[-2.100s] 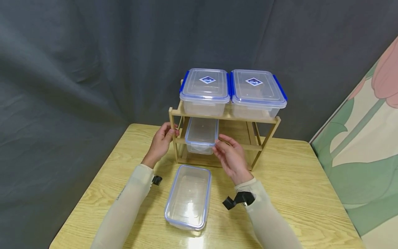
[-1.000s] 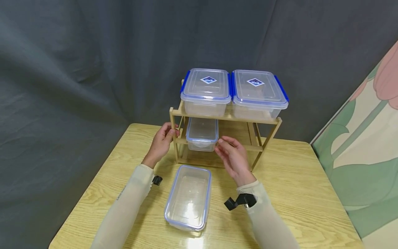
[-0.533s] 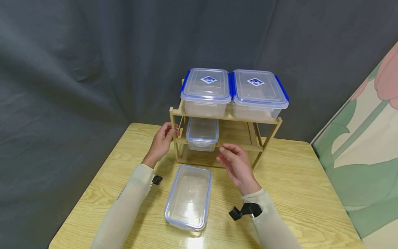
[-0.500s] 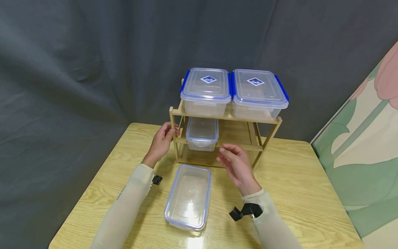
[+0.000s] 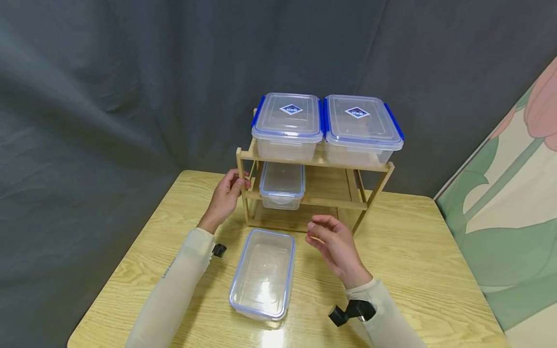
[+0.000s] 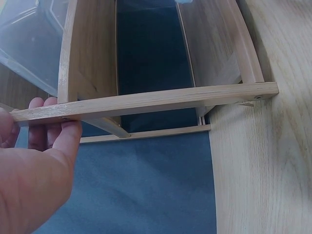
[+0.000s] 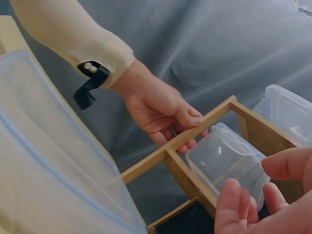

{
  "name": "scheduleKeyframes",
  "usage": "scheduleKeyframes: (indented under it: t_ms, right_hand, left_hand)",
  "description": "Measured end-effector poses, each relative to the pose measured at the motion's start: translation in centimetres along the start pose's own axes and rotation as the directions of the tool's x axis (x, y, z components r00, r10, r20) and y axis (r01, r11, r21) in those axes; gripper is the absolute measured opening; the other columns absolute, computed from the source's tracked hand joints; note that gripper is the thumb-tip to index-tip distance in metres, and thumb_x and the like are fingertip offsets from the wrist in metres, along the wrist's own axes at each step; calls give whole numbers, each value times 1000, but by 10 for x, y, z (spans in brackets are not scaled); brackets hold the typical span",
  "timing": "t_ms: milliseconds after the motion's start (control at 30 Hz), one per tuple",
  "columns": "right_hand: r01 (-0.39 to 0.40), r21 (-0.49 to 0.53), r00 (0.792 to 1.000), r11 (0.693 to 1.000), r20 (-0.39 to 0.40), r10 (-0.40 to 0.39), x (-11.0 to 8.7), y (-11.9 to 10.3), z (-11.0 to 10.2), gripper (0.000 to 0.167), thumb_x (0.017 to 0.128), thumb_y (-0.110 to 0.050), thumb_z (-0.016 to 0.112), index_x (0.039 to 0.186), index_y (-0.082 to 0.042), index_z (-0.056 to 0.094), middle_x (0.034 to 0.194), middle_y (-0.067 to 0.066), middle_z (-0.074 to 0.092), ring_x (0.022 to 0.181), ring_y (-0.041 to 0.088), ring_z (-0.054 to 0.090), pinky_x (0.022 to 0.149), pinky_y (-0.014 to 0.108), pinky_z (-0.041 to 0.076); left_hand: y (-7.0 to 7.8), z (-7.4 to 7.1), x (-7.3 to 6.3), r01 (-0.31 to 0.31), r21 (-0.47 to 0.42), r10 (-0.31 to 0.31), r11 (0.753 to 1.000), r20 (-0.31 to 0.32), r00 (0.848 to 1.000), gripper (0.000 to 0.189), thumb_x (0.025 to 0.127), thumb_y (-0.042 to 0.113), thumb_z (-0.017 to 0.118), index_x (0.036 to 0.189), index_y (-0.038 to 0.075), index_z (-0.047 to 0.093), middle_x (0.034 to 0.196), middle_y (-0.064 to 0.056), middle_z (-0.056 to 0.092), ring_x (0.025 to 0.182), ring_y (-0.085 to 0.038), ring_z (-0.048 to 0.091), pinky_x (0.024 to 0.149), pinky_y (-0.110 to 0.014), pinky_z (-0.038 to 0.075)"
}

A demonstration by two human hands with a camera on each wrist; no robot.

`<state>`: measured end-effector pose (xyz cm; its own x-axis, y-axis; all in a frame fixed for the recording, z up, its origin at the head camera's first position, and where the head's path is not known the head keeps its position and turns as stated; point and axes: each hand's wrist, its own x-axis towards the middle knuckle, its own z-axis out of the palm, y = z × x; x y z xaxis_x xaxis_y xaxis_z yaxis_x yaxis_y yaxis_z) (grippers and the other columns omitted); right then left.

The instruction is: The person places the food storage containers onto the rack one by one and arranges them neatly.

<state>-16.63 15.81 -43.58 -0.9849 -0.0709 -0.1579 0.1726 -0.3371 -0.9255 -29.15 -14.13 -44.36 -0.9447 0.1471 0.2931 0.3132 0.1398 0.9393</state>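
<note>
My left hand (image 5: pixel 225 197) grips the left front post of a wooden shelf rack (image 5: pixel 278 225), fingers and thumb curled round it, as the left wrist view also shows. A clear lidded food container (image 5: pixel 282 180) with a light blue seal sits at the left of the rack's middle shelf. My right hand (image 5: pixel 337 244) hovers in front of the rack, below and right of that container, its fingers loosely bent and holding nothing. On the table before the rack lies another clear container (image 5: pixel 263 275) with a light blue seal, lid on, between my forearms.
Two larger clear containers, a left one (image 5: pixel 288 121) and a right one (image 5: pixel 363 123), stand side by side on the top shelf with dark blue clips. Behind the wooden table (image 5: pixel 417 270) hangs a grey curtain (image 5: pixel 209 72). A flower-patterned panel (image 5: pixel 513 203) borders the right side.
My right hand has let go of the middle-shelf container's front right corner and drawn back toward me, down and right. That container slid slightly back into the shelf. My left hand stayed on the post.
</note>
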Motion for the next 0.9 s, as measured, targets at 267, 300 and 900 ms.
scheduleKeyframes:
  t_ms: [267,300,900]
  right_hand:
    - [-15,-43,1000,999,26,16,-8,12,-4,15,101,1,65,108,-12,66,101,1,68,89,17,69,84,30,63]
    - [-14,-47,999,999,28,16,-8,13,-5,15,101,2,64,108,-11,66,100,1,68,89,17,69,83,30,63]
    - [-81,-124,986,989,137,98,-28,56,-13,18,96,-1,72,109,-9,62,95,0,65,85,13,66,86,35,63]
  left_hand:
    - [2,-1,-1,-1,-9,1,1000,1,1000,31,115,18,44,137,-2,54,118,-27,64,115,-35,64,112,-54,51]
    - [2,-1,-1,-2,-8,2,1000,2,1000,30,115,18,44,136,0,55,118,-27,64,114,-35,64,112,-54,51]
    - [0,0,-1,-23,9,23,1000,-7,1000,34,115,20,45,137,-4,54,116,-27,65,114,-38,63,106,-53,51]
